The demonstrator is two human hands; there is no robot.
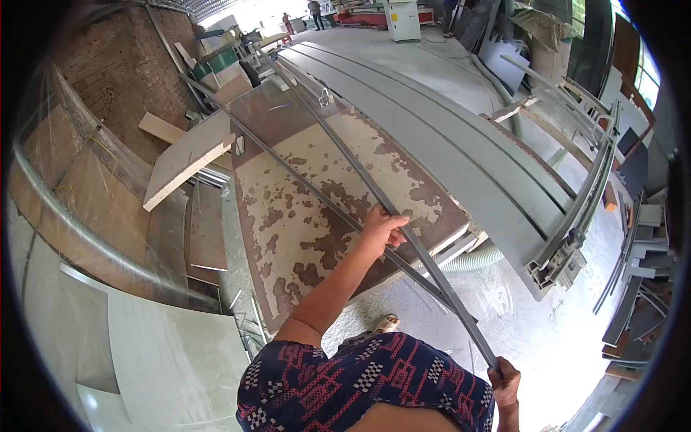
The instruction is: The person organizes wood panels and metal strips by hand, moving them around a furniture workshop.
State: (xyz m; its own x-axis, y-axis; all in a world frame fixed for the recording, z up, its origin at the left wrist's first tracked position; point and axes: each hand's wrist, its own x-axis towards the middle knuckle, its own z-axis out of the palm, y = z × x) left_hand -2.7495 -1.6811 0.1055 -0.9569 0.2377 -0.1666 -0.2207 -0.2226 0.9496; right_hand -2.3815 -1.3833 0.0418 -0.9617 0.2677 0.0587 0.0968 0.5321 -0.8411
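My left hand [383, 230] is closed around a long, thin grey bar [446, 289] that runs diagonally over the worktable. Down by my right side, my right hand [504, 381] grips the near end of the same bar. A second long grey bar [288, 166] lies across the table and passes beneath my left wrist, its near end sticking out past the table edge. Under both bars is the brown tabletop [288, 216], with pale, patchy wear. A pen-like blue item [279, 106] and a small metal bracket-like piece [325, 96] rest near its far end.
A long grey slotted metal bed [432, 137] runs along the table's right side, with a rail frame [586, 194] beyond it. Thick boards [191, 155] stand at the left. A ribbed hose [471, 261] lies under the table's edge. People [315, 13] are far back.
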